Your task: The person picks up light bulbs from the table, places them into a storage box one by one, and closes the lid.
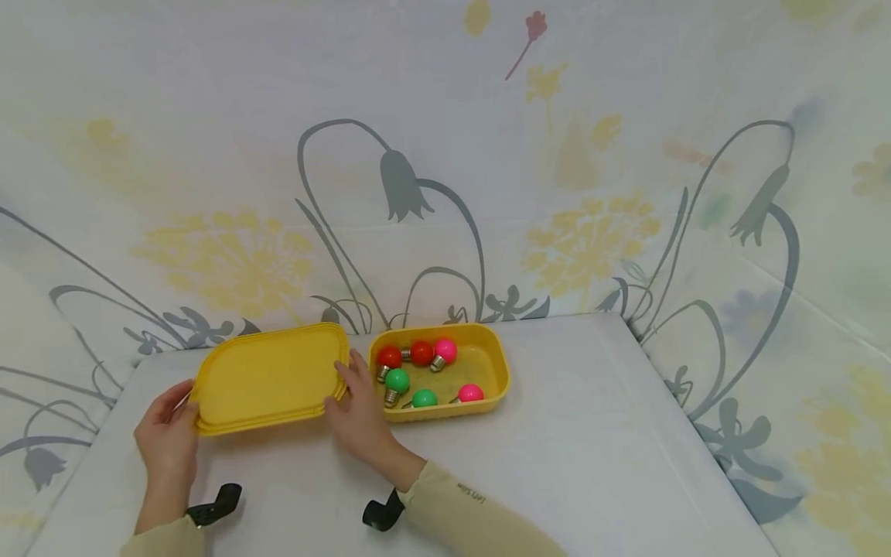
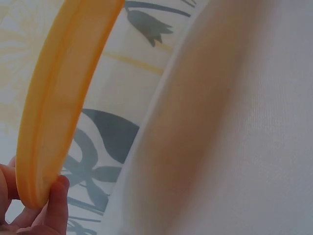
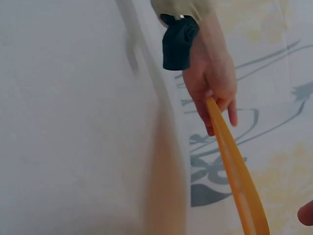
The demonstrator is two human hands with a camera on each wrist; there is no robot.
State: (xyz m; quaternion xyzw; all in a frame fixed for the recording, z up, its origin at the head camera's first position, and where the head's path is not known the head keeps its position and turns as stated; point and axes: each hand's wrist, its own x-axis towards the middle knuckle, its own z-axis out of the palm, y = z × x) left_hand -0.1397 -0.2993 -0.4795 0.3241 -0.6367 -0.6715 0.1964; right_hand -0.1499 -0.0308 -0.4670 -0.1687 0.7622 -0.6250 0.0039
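Note:
A shallow yellow lid [image 1: 271, 379] is raised over the table's left half, its flat face turned up in the head view. My left hand [image 1: 167, 437] pinches its left end, with thumb and fingers on either side of the rim [image 2: 58, 107]. At the opposite end my right hand [image 1: 362, 422] grips the lid's right edge, its fingers spread along the rim. Just right of that hand stands a yellow box [image 1: 503, 371] without a cover. Inside it lie several small round light bulbs: red [image 1: 421, 353], green [image 1: 397, 381] and pink [image 1: 470, 393], with metal screw bases.
A white cloth [image 1: 592, 449] covers the table. Flower-printed fabric [image 1: 445, 155] rises behind it and along both sides. A black wrist camera [image 1: 383, 513] sits below my right hand, another [image 1: 226, 499] beside my left wrist. The lid casts a soft shadow [image 2: 190, 122] on the cloth.

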